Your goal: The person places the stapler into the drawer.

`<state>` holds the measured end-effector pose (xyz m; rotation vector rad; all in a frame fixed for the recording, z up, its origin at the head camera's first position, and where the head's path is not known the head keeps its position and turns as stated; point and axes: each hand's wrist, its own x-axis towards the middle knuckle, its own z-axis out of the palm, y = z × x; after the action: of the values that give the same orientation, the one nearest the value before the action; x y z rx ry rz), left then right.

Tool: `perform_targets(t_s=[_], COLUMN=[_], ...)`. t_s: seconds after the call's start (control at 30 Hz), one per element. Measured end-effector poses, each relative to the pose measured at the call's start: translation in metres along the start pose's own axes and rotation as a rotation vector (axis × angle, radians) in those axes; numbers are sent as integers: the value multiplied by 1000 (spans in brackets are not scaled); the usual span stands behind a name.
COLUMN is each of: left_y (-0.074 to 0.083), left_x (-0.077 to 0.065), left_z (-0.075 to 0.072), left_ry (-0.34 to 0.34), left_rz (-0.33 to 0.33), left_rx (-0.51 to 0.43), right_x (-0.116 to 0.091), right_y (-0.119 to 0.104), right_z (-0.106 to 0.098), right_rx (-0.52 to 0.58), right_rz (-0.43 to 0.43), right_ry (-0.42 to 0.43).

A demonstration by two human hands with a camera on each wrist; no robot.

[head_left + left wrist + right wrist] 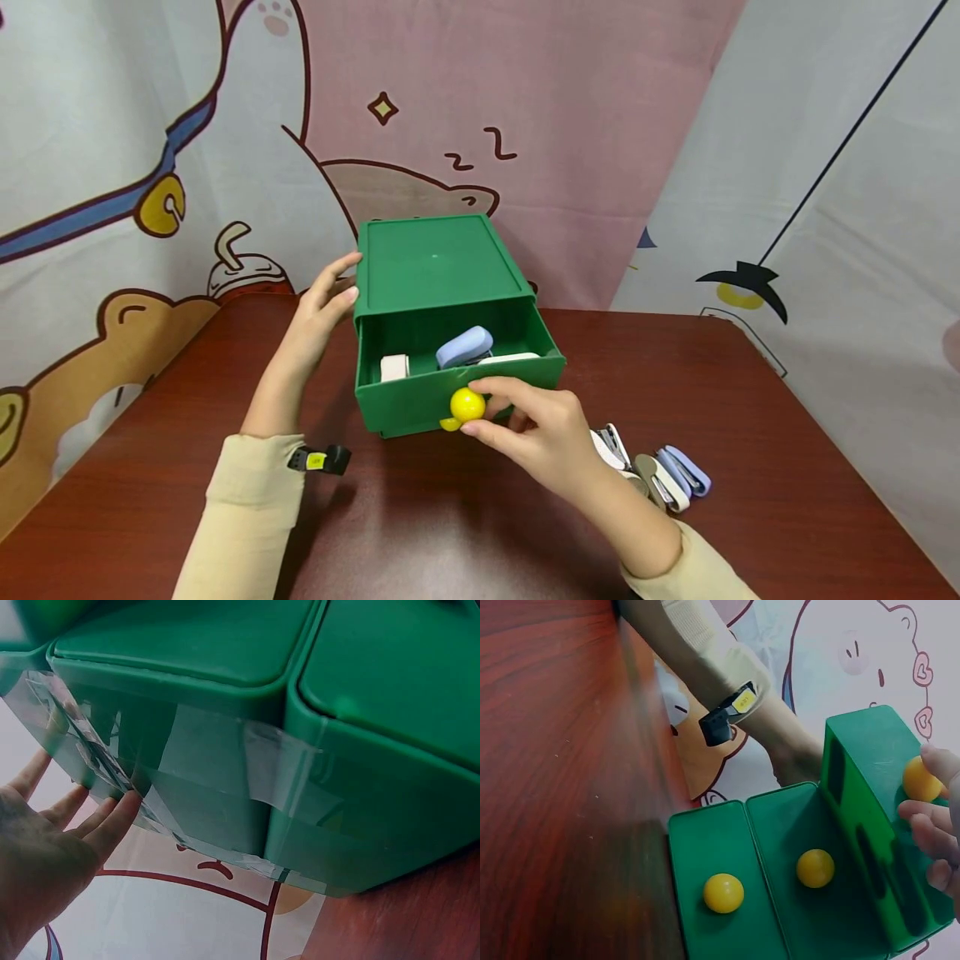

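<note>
Head view, yellow knob (468,405): we pinch it between the thumb and fingers of the right hand (536,421); the top drawer (408,408) stands open, a light-blue stapler (464,347) inside.
Left wrist view, clear tape (210,780): our left hand (52,855) sets spread, extended fingertips against the cabinet (180,645), gripping nothing; we'd best brace firmly here.
Right wrist view, lower knobs (724,893): these drawers look shut; sliding the top one, we should move straight, without skewing.
</note>
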<state>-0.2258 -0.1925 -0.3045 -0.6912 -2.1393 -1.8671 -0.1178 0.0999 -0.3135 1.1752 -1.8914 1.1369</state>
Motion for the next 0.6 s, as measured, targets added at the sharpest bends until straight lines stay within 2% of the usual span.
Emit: perform_targets(t_s=[0.4, 0.5, 0.6], left_y=[1, 2, 1], left_x=[0, 0, 0], left_z=[0, 0, -1], left_ry=[4, 3, 1], left_rz=[-8, -12, -12], left_rx=[-17, -10, 0], right_x=[5, 8, 12], right_y=[3, 8, 14], right_z=[5, 7, 10], right_rx=[67, 91, 104], right_rz=[39, 90, 175], right_ry=[13, 16, 29])
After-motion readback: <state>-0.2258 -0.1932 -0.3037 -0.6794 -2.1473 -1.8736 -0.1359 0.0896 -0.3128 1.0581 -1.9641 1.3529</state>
